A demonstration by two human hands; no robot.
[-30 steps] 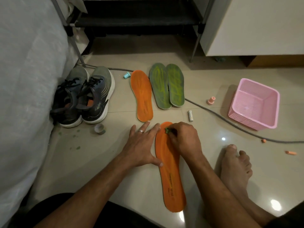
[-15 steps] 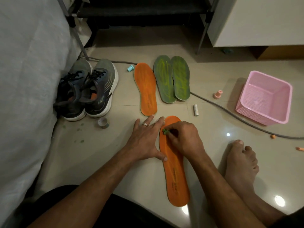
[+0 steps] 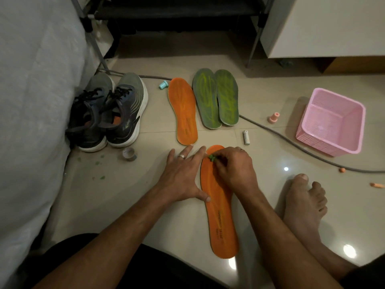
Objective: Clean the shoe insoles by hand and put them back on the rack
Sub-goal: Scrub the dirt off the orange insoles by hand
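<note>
An orange insole [image 3: 220,215] lies lengthwise on the tiled floor in front of me. My left hand [image 3: 183,174] lies flat beside it, its fingers straight, thumb and forefinger touching the insole's left edge. My right hand [image 3: 233,167] is over the insole's toe end and pinches a small green piece [image 3: 212,157] against it. A second orange insole [image 3: 183,111] lies farther off. Two green insoles [image 3: 216,99] lie side by side to its right. The dark shoe rack [image 3: 179,11] stands at the back.
A pair of grey running shoes [image 3: 110,113] stands at the left against a white cover [image 3: 31,101]. A pink basket [image 3: 331,122], a grey cable [image 3: 291,142], a battery [image 3: 246,137], a tape roll [image 3: 129,153] and small caps lie on the floor. My bare foot [image 3: 304,199] rests at the right.
The view has shifted slightly, so everything sits a little lower and to the right in the frame. Both hands stay on the near orange insole, my right hand at its toe end.
</note>
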